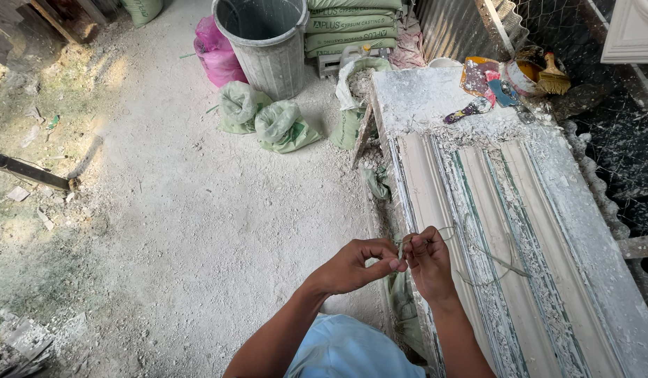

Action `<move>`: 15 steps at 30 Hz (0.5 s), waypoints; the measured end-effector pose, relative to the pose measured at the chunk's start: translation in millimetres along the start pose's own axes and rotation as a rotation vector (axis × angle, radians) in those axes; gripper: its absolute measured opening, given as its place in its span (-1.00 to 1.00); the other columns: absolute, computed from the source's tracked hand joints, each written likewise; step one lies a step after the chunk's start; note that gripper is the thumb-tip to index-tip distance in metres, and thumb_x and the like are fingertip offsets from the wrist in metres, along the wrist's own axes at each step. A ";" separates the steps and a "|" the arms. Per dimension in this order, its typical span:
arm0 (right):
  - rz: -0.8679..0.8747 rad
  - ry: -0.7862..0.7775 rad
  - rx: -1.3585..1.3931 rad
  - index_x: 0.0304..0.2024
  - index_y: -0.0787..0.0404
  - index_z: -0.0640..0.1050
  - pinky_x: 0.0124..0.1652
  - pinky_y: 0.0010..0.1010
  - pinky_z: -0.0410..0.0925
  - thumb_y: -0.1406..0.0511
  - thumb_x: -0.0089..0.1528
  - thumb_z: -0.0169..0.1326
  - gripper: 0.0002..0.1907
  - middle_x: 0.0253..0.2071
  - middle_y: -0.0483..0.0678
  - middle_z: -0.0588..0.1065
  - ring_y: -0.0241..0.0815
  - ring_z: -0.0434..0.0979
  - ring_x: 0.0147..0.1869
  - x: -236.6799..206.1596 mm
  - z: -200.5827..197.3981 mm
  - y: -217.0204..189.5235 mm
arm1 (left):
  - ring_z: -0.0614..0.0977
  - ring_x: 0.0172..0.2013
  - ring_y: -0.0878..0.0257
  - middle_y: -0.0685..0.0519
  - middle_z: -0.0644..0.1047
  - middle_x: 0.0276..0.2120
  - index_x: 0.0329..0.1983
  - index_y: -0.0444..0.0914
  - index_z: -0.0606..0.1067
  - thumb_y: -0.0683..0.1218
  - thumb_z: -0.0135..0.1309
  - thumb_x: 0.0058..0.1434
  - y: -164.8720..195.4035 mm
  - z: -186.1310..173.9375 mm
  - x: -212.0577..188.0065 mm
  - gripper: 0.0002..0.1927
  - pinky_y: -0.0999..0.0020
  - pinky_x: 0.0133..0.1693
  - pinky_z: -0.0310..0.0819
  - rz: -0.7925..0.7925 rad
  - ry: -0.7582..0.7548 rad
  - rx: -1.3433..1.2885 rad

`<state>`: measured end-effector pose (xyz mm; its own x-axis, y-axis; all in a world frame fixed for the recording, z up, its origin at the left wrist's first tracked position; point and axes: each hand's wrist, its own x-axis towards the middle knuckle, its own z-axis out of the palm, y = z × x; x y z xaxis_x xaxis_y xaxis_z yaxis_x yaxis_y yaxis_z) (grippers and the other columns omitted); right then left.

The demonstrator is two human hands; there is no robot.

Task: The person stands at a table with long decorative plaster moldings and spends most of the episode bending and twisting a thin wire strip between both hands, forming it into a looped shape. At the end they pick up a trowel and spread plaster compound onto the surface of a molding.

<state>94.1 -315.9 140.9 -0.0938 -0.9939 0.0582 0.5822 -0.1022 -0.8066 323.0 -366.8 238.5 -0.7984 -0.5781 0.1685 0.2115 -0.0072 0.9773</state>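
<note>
Wire [478,269] was thin and pale, bent into a loose loop. Its long axis ran from my fingertips out over the mould bench [590,252], away from me and slightly down-frame; the far end lay on the bench's ridged channels. The near end pointed up between my 2 hands.

My left hand [355,266] pinched narrow, thumb against forefinger on the wire's near end, wrist bent inward, forearm coming up from the bottom of the frame. My right hand [429,262] was curled into a loose fist, closed around the same wire just beside the left fingertips, knuckles up. Both hands sat at the bench's near left edge, touching each other at the fingertips.

At the bench's far end: a brush [552,78], a small bowl [524,75], and paint-stained scrapers [478,87]. Left of the bench on the dusty floor: 2 tied green sacks [268,122], a grey bin [264,42] beyond them, a pink bag [215,52] beside the bin, stacked green bags [348,28] behind.
</note>
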 end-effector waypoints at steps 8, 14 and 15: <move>-0.082 0.021 -0.064 -0.20 0.18 0.37 -0.16 -0.49 0.39 0.32 0.40 0.06 -0.86 -0.22 -0.04 0.51 -0.36 0.47 -0.20 1.0 16.0 -7.7 | 0.45 -0.34 0.41 0.13 0.49 -0.29 -0.32 -0.32 0.52 -0.15 0.21 0.31 -20.4 3.2 7.4 -0.84 0.45 -0.28 0.40 -0.091 0.235 0.128; -0.025 -0.089 -0.435 -0.25 0.20 0.36 -0.21 -0.47 0.38 0.32 0.36 0.10 -0.83 -0.26 -0.02 0.53 -0.32 0.48 -0.23 -14.4 40.1 5.6 | 0.56 -0.48 0.39 0.09 0.50 -0.49 -0.33 -0.34 0.35 -0.19 0.18 0.30 -63.5 -19.5 33.1 -0.77 0.45 -0.44 0.45 -0.103 0.749 -0.074; -0.001 -0.078 -0.439 -0.25 0.20 0.36 -0.21 -0.48 0.38 0.32 0.36 0.09 -0.82 -0.27 -0.02 0.53 -0.34 0.45 -0.26 -15.9 43.7 9.3 | 0.50 -0.48 0.37 0.06 0.47 -0.49 -0.30 -0.34 0.35 -0.20 0.18 0.31 -71.2 -19.3 32.7 -0.78 0.43 -0.44 0.41 -0.081 0.784 0.034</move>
<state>136.3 -302.8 158.2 -0.0228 -0.9957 0.0901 0.1829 -0.0927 -0.9787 292.7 -400.8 171.9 -0.1780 -0.9836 -0.0308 0.1422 -0.0566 0.9882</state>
